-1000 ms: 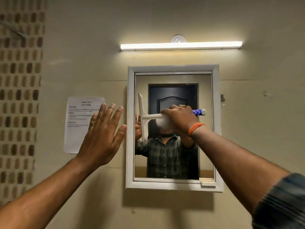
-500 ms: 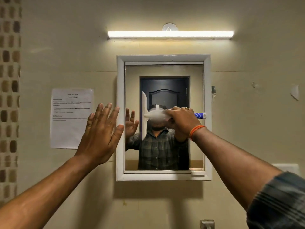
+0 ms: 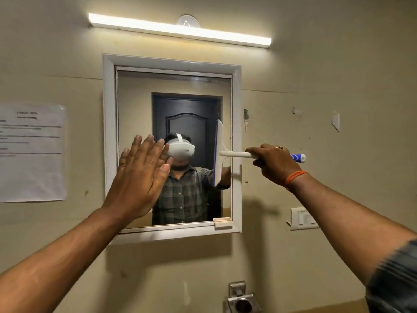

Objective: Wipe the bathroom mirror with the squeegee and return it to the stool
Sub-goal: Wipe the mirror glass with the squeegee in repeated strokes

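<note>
While the right hand (image 3: 274, 164) is wrapped tight around the handle of the squeegee (image 3: 228, 154), the tool's blade stands upright against the right edge of the mirror (image 3: 173, 86), just inside the white frame (image 3: 236, 136). Its white handle runs level to the right, crossing in front of the frame, and a blue end pokes out past the fist. An orange band (image 3: 294, 177) sits on that wrist and a ring shows on one finger.

On the other side, the left hand (image 3: 142, 175) is raised flat with fingers spread slightly and nothing in it, palm toward the glass over the mirror's lower left part; whether it touches the glass cannot be told. Reflected in the mirror are a dark door and a person in a checked shirt wearing a white headset.

Above the mirror a tube light (image 3: 180, 30) glows on the beige wall. A printed paper sheet (image 3: 31, 152) is stuck to the wall well left of the frame, a switch plate (image 3: 303, 219) sits lower right, and a metal fitting (image 3: 241, 299) shows at the bottom edge.
</note>
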